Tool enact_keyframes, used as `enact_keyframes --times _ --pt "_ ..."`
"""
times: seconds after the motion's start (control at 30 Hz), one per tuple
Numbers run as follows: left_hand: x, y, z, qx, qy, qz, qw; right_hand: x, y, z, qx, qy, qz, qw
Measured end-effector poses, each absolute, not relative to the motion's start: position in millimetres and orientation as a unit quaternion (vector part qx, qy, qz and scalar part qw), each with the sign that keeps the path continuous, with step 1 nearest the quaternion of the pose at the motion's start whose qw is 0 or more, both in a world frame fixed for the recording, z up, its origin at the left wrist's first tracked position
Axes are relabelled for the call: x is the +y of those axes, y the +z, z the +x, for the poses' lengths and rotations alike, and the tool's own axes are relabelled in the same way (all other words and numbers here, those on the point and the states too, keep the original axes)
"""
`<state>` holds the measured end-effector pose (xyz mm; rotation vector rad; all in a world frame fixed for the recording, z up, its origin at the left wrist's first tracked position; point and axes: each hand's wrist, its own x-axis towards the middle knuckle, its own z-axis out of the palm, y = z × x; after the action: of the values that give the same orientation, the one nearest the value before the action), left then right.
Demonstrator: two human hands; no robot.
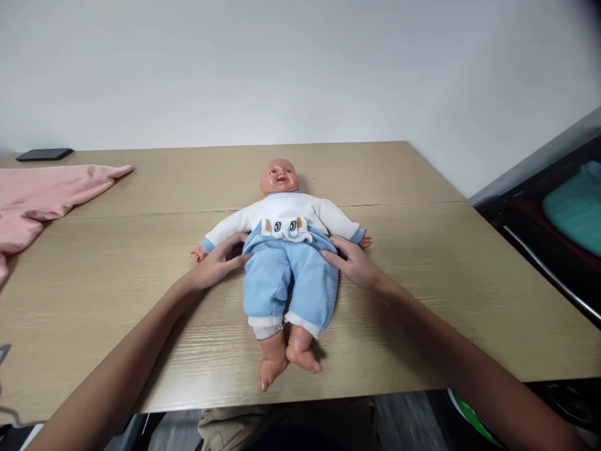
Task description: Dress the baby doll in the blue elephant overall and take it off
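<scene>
A baby doll (280, 175) lies on its back on the wooden table, head away from me and bare feet toward the near edge. It wears a white long-sleeved top (286, 205) with blue cuffs and fluffy blue doll pants (267, 282) with white hems. Across the waist is a bunched white patch (286, 228) with embroidered eyes. My left hand (220, 262) grips the left side of the pants' waist between thumb and fingers. My right hand (355, 264) does the same at the right side. Some fingertips are hidden by the cloth.
Pink cloth (56, 191) lies spread at the table's left, with a dark phone-like object (45, 154) behind it. A pale wall (235, 75) rises behind the table (404, 338). At the right stands a black frame (539, 219) holding teal fabric (575, 203).
</scene>
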<state>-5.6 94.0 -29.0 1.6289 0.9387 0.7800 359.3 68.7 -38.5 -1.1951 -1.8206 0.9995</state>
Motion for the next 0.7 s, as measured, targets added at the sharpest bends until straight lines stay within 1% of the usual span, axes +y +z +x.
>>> enact_keyframes --times 0.07,0.13,0.23,0.3,0.4,0.57,0.7 --pt "85 -30 -11 0.375 0.316 0.674 0.552 56 -44 366 -0.714 0.386 -0.456 0.364" --pt "76 -33 -6 0.382 0.349 0.614 0.596 44 -52 363 -0.669 0.424 -0.465 0.395" --pt "61 -37 15 0.414 0.434 0.441 0.667 33 -64 345 -0.504 0.542 -0.484 0.467" --pt "53 -37 30 0.426 0.462 0.335 0.702 29 -67 330 -0.384 0.608 -0.475 0.507" --pt "45 -36 42 0.449 0.465 0.280 0.710 26 -62 314 -0.293 0.647 -0.456 0.536" --pt "43 -33 42 0.451 0.500 0.334 0.660 25 -50 311 -0.318 0.629 -0.476 0.526" --pt "55 -40 34 0.414 0.501 0.383 0.657 34 -52 329 -0.387 0.594 -0.476 0.521"
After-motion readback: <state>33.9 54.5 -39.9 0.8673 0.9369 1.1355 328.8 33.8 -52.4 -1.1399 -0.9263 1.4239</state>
